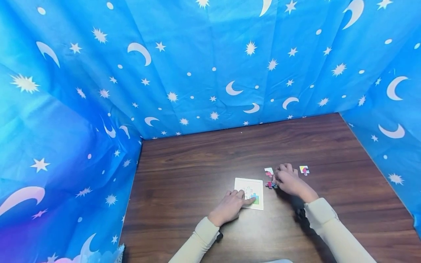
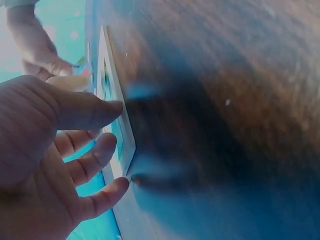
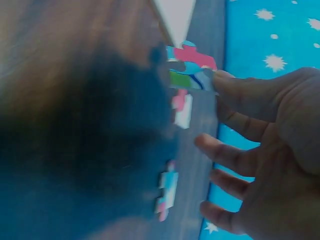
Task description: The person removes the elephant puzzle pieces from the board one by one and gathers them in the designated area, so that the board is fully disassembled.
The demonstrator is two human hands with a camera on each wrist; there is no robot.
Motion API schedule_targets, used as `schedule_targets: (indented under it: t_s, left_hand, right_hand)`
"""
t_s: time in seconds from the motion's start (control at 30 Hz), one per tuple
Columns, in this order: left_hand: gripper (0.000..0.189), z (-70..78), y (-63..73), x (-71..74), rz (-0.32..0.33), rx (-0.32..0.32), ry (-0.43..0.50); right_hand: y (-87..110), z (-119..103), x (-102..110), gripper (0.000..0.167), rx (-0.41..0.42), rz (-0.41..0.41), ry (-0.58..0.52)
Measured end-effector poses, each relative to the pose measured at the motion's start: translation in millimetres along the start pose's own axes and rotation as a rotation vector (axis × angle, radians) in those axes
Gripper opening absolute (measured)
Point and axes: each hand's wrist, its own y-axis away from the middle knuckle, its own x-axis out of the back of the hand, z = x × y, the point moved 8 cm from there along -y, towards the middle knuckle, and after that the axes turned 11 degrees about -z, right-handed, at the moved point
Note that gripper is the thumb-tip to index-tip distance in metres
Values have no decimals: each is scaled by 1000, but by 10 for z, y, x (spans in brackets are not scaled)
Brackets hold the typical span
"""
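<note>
A person in cream sleeves [image 1: 338, 232] works at a brown wood-grain table [image 1: 184, 164]. The left hand [image 1: 228, 206] is relaxed, its fingers loosely bent and apart, the thumb over a flat white square puzzle tray [image 1: 242, 180] with 1 green-and-blue piece [image 1: 257, 200] in its near right corner. Just right of the tray, the right hand [image 1: 291, 182] pinches a pink, blue and green jigsaw piece [image 3: 200, 59] by its edge between thumb and index finger (the other 3 fingers spread free). 2 more pieces lie nearby: a white-and-pink piece [image 1: 269, 171] beside that hand, and a yellow, white and pink piece [image 1: 304, 170] farther right.
</note>
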Motion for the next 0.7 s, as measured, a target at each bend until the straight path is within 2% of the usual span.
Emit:
schedule_targets:
  t_s: [0.23, 0.5, 0.6, 0.7]
  left_hand:
    - [67, -66, 2, 6, 22, 55, 93]
    - [93, -423, 43, -71, -23, 235, 281]
    - [96, -494, 71, -102, -38, 258, 342]
    - [95, -498, 75, -112, -35, 244, 371]
  right_hand:
    - [20, 87, -50, 18, 28, 48, 58]
    - [24, 176, -111, 18, 54, 120, 84]
    - [15, 185, -119, 17, 58, 136, 99]
    - [7, 195, -113, 15, 57, 137, 122]
